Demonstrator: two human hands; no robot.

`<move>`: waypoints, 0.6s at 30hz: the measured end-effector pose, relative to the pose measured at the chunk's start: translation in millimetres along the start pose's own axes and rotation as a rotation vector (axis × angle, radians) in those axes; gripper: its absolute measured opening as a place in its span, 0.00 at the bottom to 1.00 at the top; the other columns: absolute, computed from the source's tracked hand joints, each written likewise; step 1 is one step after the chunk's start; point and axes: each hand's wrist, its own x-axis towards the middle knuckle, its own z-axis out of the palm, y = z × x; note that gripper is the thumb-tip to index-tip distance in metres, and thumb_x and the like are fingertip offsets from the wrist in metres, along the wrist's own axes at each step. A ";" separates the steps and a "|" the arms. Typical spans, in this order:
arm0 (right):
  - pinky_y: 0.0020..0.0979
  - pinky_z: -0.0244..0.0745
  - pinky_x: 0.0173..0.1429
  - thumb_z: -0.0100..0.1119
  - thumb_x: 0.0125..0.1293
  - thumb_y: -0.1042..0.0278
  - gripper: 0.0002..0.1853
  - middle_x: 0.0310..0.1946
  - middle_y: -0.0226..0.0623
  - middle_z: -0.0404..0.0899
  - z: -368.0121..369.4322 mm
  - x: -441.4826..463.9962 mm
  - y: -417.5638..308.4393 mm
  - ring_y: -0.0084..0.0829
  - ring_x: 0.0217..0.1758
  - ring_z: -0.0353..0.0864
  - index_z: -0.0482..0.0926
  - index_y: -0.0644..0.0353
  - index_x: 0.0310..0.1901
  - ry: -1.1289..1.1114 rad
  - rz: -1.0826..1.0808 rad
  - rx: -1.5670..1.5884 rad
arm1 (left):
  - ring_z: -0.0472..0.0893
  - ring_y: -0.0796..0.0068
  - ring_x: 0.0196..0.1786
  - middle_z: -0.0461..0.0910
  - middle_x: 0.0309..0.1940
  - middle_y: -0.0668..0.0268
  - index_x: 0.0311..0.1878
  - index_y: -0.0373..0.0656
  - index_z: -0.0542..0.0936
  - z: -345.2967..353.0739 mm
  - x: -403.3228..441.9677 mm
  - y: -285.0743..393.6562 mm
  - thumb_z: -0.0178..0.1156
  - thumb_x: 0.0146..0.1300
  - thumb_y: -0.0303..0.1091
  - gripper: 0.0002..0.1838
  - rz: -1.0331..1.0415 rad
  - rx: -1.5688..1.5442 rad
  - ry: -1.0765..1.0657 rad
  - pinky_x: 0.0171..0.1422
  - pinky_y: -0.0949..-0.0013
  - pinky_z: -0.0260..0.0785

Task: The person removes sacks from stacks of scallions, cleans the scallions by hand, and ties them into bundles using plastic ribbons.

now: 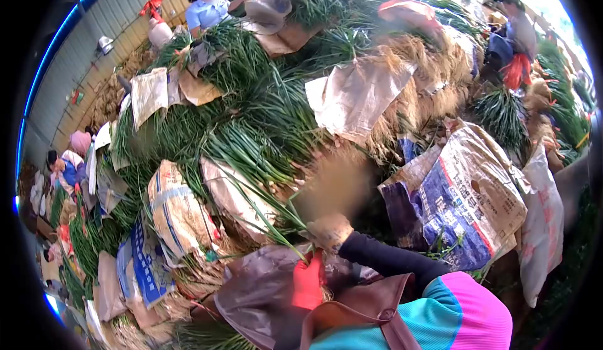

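Observation:
My right hand (331,231), in a pale patterned glove with a dark sleeve, is closed around a small bunch of green onions (287,215). Their long leaves point up and to the left. Just below it, my left hand (308,282) wears a red glove, its fingers closed at the lower end of a thin green stalk (286,242). The fingertips of both hands are partly hidden. A dark plastic sheet (254,293) lies below my hands. Beyond them spreads a heap of green onions (251,152) with pale stems. A brown blur covers the spot just above my right hand.
Woven sacks lie around me: a blue and tan printed one (465,193) at right, a tan striped one (182,205) at left. Large piles of green onions with straw-coloured roots (433,61) rise ahead. Other people (208,11) work at the back, left and right.

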 end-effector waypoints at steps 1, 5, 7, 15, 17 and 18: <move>0.41 0.72 0.26 0.53 0.59 0.48 0.21 0.17 0.41 0.75 0.7 -4.4 5.0 0.42 0.21 0.77 0.77 0.58 0.21 0.059 -0.022 -0.022 | 0.56 0.84 0.09 0.59 0.09 0.76 0.42 0.45 0.78 -2.4 2.1 -0.3 0.54 0.66 0.38 0.09 -0.027 -0.029 -0.004 0.14 0.75 0.50; 0.38 0.74 0.29 0.49 0.63 0.48 0.19 0.24 0.40 0.80 5.2 -24.6 39.3 0.40 0.27 0.81 0.79 0.54 0.25 -0.070 0.140 -0.084 | 0.57 0.84 0.10 0.60 0.11 0.76 0.47 0.43 0.77 -10.9 6.5 0.8 0.51 0.68 0.38 0.12 -0.081 -0.133 -0.080 0.15 0.74 0.52; 0.39 0.76 0.30 0.51 0.62 0.51 0.16 0.26 0.37 0.82 11.3 -34.2 60.4 0.39 0.29 0.83 0.81 0.53 0.27 -0.090 0.276 -0.108 | 0.57 0.84 0.11 0.61 0.11 0.75 0.49 0.42 0.76 -16.0 6.7 1.0 0.51 0.68 0.38 0.13 -0.083 -0.210 -0.123 0.16 0.74 0.54; 0.39 0.74 0.43 0.48 0.61 0.40 0.26 0.31 0.46 0.79 -29.9 -21.8 4.3 0.44 0.39 0.80 0.79 0.59 0.35 -0.217 0.226 0.203 | 0.59 0.85 0.11 0.63 0.12 0.78 0.36 0.44 0.78 4.8 19.6 -14.5 0.58 0.64 0.38 0.08 0.028 0.114 0.078 0.15 0.77 0.50; 0.39 0.74 0.43 0.48 0.62 0.43 0.24 0.28 0.44 0.79 -25.3 -12.0 -0.5 0.44 0.37 0.80 0.80 0.59 0.32 -0.221 0.202 0.120 | 0.62 0.84 0.10 0.66 0.12 0.75 0.32 0.45 0.78 1.5 27.8 -24.8 0.60 0.61 0.41 0.10 0.095 0.203 0.094 0.14 0.76 0.53; 0.39 0.74 0.42 0.49 0.62 0.48 0.20 0.27 0.44 0.79 -26.3 -8.2 -2.7 0.44 0.36 0.80 0.80 0.58 0.31 -0.233 0.151 0.105 | 0.61 0.85 0.10 0.65 0.11 0.76 0.34 0.45 0.78 2.1 25.0 -20.0 0.60 0.62 0.41 0.10 0.077 0.201 0.091 0.14 0.76 0.53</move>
